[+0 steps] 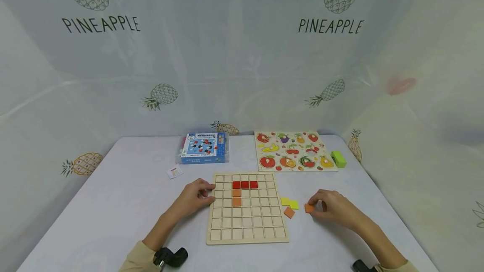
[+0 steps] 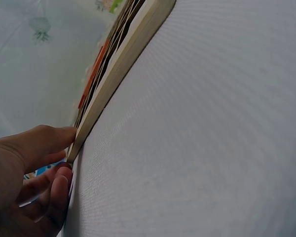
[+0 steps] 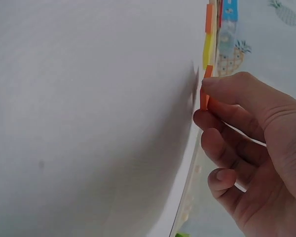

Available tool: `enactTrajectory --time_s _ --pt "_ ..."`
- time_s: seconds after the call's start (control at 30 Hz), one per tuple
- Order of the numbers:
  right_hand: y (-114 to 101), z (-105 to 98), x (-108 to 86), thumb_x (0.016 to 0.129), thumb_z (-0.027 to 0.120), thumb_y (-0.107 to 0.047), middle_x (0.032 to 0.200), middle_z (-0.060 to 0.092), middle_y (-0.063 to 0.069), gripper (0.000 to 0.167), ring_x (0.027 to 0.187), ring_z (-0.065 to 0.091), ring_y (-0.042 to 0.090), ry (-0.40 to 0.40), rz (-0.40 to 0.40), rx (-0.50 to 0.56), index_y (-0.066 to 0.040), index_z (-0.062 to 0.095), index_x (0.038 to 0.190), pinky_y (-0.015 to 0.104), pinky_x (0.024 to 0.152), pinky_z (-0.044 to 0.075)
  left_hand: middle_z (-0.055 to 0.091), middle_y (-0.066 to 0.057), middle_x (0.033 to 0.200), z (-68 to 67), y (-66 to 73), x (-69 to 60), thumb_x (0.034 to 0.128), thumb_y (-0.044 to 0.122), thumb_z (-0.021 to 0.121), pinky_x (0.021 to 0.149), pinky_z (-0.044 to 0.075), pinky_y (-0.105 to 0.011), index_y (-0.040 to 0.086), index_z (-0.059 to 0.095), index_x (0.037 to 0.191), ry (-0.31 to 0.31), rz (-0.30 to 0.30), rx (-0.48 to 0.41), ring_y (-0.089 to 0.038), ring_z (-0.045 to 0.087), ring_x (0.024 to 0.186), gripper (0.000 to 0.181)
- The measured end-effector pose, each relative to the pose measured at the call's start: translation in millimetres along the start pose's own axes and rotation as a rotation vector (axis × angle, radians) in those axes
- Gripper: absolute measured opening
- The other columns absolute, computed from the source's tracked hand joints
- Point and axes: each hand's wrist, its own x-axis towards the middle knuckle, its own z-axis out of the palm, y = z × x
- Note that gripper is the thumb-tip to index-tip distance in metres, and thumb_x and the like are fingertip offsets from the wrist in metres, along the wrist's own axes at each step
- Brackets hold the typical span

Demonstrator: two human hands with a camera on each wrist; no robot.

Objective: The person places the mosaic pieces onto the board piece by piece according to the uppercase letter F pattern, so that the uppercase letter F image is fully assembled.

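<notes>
Loose tiles [image 1: 289,212] right of grid board [image 1: 247,222]

head: high, forward-down, farther | wrists: close, low across tabletop [image 2: 197,128] | head and left wrist share board [image 1: 247,221]

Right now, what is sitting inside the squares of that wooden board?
The wooden board has three red tiles in a row and two orange tiles below the leftmost red one. What lies under those tiles is covered and can't be seen.

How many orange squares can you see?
4. Two orange tiles sit in the wooden grid board, one lies beside the yellow tiles, one is pinched by the right hand.
</notes>
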Motion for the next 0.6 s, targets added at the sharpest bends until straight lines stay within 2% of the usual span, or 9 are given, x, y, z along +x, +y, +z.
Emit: enactTrajectory --time_s 0.1,0.27,0.6 --pt "-1.4 -1.1 1.5 0.08 0.079 -0.02 0.088 0.066 -0.012 0.017 0.061 0.045 -0.003 0.002 0.004 0.006 -0.019 0.074 0.096 0.018 0.054 0.042 0.062 -0.007 0.098 -0.1 -0.3 0.0 0.0832 0.02 0.078 0.064 0.046 -0.018 0.002 0.071 0.118 -0.001 0.002 -0.007 -0.009 0.053 0.076 0.039" --pt "-8.7 -2.1 5.0 0.079 0.079 -0.018 0.089 0.066 -0.012 0.019 0.062 0.046 -0.002 0.023 -0.035 0.014 -0.019 0.073 0.097 0.017 0.055 0.042 0.062 -0.006 0.097 -0.4 -0.1 -0.1 0.0829 0.02 0.078 0.063 0.046 -0.018 0.003 0.071 0.117 -0.003 0.002 -0.005 -0.01 0.053 0.076 0.039" --pt "-34.2 -1.9 21.3 0.079 0.079 -0.019 0.088 0.064 -0.014 0.02 0.063 0.048 0.0 0.011 -0.111 0.01 -0.021 0.072 0.098 0.017 0.056 0.042 0.062 -0.004 0.096 -0.3 -2.2 0.9 0.0835 0.02 0.078 0.063 0.046 -0.019 0.003 0.071 0.118 -0.004 0.012 -0.005 -0.007 0.052 0.075 0.039"
